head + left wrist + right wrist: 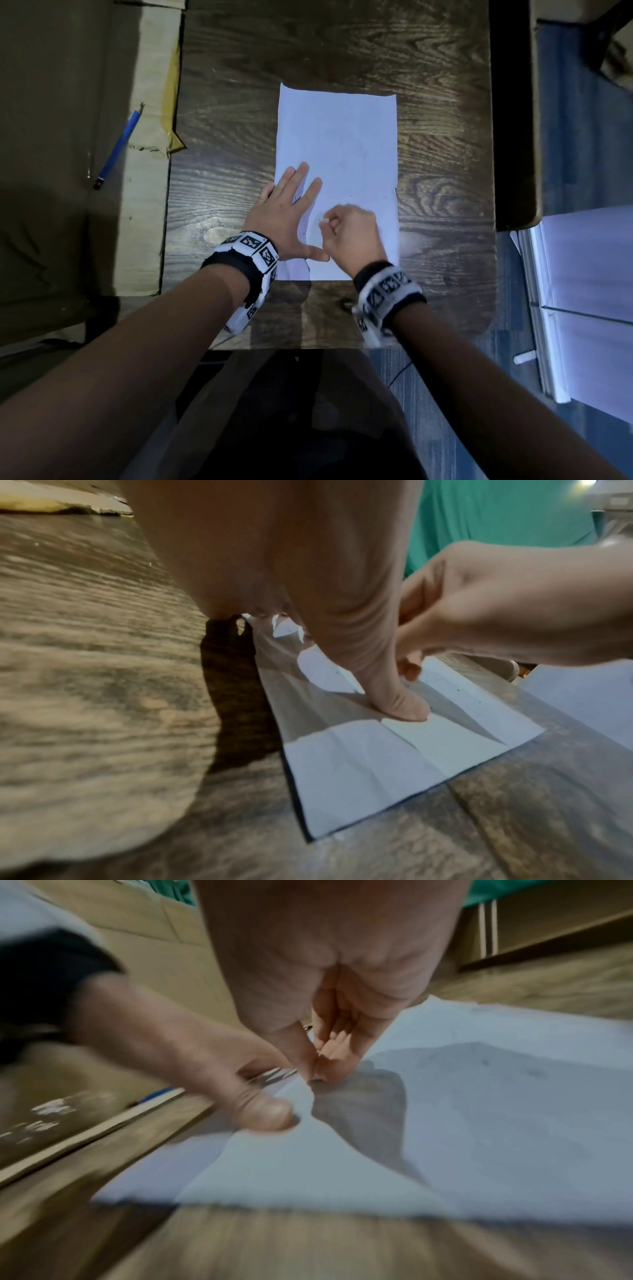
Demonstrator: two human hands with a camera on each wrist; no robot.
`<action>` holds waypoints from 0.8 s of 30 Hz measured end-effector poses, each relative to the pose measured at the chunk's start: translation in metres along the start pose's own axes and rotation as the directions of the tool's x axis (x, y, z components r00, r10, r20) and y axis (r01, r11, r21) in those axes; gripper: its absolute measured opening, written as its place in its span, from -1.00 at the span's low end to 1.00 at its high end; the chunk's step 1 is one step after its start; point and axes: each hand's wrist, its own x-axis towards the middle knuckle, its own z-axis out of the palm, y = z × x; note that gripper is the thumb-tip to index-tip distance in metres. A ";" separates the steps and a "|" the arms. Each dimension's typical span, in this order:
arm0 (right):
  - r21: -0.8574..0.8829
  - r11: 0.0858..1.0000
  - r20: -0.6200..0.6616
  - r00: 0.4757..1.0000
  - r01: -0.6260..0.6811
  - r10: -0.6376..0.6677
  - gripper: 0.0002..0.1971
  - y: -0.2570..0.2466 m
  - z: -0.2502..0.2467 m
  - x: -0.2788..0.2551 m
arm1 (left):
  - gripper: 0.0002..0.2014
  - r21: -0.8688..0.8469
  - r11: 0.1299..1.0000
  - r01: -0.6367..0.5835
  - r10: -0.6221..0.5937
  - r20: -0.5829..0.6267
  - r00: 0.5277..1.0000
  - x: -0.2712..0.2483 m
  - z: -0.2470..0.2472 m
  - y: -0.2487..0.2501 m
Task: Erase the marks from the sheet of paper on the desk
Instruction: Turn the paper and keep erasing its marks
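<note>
A white sheet of paper (342,137) lies lengthwise on the dark wooden desk (233,102). It carries faint pencil traces and a few small dark specks near its lower end. My left hand (291,209) presses flat on the sheet's lower left part, fingers spread and thumb (397,704) stretched along the paper (359,764). Just right of it, my right hand (347,231) is curled, and its fingertips (325,1066) pinch a small white eraser (324,221) down against the paper (479,1137). Most of the eraser is hidden inside the fingers.
A blue pencil (118,147) lies on flattened cardboard (147,85) left of the desk. White panels (589,291) stand on the floor at the right. The desk's near edge runs just behind my wrists.
</note>
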 end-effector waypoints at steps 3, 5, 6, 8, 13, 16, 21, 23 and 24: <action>0.020 1.000 -0.052 0.999 -0.004 0.005 -0.89 -0.001 0.000 0.012 | 0.32 -0.006 1.000 0.009 -0.009 0.007 1.000 0.000 0.000 0.001; 0.007 1.000 -0.020 1.000 0.018 -0.018 -0.88 0.001 0.003 -0.005 | 0.30 0.007 1.000 0.009 -0.009 0.003 1.000 0.000 -0.001 0.001; -0.002 0.999 0.017 0.999 0.032 -0.032 -0.87 0.001 0.003 -0.014 | 0.29 0.014 1.000 0.009 -0.009 0.002 1.000 0.000 -0.001 0.001; -0.034 0.999 0.068 0.997 0.040 -0.038 -0.87 0.003 0.000 -0.015 | 0.28 0.018 1.000 0.011 -0.011 0.003 1.000 -0.001 -0.001 0.001; -0.019 1.000 -0.050 0.999 0.014 -0.014 -0.89 -0.003 -0.004 0.023 | 0.32 -0.011 1.000 0.011 -0.011 0.001 1.000 0.000 0.000 0.001; -0.023 1.000 -0.022 1.000 -0.006 0.005 -0.86 0.003 -0.001 -0.005 | 0.32 0.001 1.000 0.012 -0.012 -0.003 1.000 0.000 0.001 0.001; -0.062 0.998 -0.015 0.999 0.031 -0.032 -0.87 0.011 -0.005 0.005 | 0.34 -0.006 1.000 0.017 -0.017 0.004 1.000 0.001 0.002 0.001; -0.041 0.999 -0.056 0.998 0.024 -0.027 -0.88 0.008 -0.006 0.020 | 0.34 -0.011 1.000 0.018 -0.018 -0.003 1.000 0.002 0.002 0.001; -0.030 0.999 -0.074 0.997 0.018 -0.020 -0.88 0.007 -0.005 0.021 | 0.34 -0.007 1.000 0.019 -0.019 -0.005 1.000 0.002 0.002 0.001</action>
